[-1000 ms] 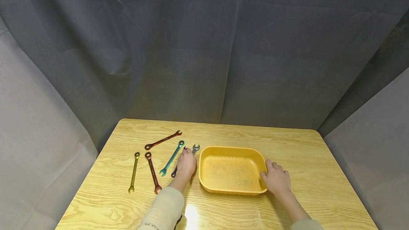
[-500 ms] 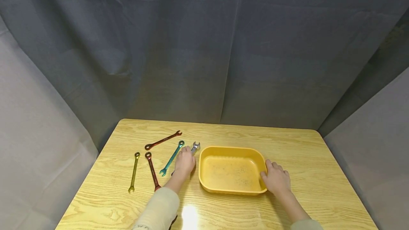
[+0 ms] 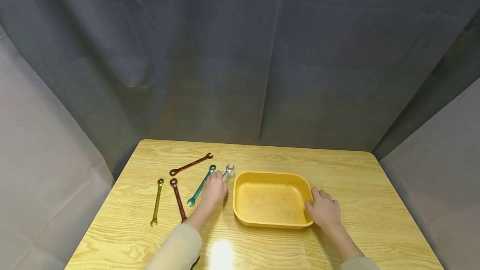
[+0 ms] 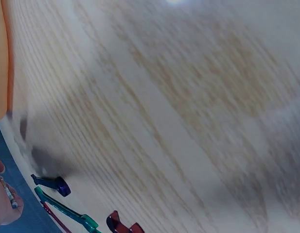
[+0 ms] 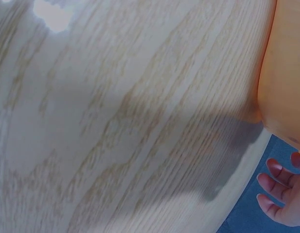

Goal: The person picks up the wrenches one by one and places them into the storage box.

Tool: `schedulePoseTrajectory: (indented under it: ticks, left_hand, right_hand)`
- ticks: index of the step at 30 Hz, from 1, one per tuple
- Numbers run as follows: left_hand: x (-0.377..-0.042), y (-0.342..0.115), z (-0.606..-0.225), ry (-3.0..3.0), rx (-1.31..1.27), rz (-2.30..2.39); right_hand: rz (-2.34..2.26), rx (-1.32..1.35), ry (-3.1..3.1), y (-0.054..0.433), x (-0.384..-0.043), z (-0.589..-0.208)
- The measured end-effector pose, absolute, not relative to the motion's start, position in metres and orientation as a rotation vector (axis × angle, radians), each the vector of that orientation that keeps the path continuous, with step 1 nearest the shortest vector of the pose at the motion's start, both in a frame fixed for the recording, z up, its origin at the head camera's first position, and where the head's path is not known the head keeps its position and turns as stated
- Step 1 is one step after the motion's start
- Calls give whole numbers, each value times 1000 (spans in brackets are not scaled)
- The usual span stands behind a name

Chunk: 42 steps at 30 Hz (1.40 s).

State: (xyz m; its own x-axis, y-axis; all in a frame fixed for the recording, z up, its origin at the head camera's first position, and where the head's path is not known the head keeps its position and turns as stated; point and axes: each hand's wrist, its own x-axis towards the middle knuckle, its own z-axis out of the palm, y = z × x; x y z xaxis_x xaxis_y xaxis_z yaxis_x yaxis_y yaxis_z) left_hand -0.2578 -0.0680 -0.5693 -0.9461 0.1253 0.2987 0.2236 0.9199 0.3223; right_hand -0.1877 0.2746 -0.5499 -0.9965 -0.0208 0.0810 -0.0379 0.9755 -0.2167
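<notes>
My left hand [image 3: 214, 188] grips a silver combination wrench [image 3: 227, 171], whose open end sticks out past the fingers. In the left wrist view the wrench [image 4: 8, 192] is held above the table, over its shadow. Near that hand lie a teal wrench [image 3: 200, 188] and a purple wrench [image 4: 52, 183], the latter hidden by the hand in the head view. My right hand [image 3: 325, 209] holds the right rim of a yellow plastic tub [image 3: 273, 225], thumb on the inner side and fingers outside. Nothing lies in the tub.
A red wrench [image 3: 178, 199] lies left of my left forearm, its lower end partly covered. Further left is a yellow-green wrench [image 3: 157, 202]. A dark red wrench [image 3: 191, 164] lies toward the back of the wooden table [image 3: 375, 220]. Grey curtains [image 3: 210, 74] stand behind and at both sides.
My left hand has lifted the silver wrench off the table and drifted slightly left. The purple wrench has gone out of sight behind it. My right hand and the tub have stayed put.
</notes>
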Motion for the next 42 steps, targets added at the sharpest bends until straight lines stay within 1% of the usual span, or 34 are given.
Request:
schedulePoseTrajectory:
  ticks: [20,29,42]
  left_hand:
    - [-245,-62,-547,-2721,-456,-473]
    - [-242,-51,-540,-2684,-519,-437]
    - [-235,-29,-531,-2678,-695,-327]
  right_hand:
    - [341,60,-3040,277,-189,-552]
    - [335,53,-3047,276,-189,-551]
    - [327,47,-3051,276,-189,-551]
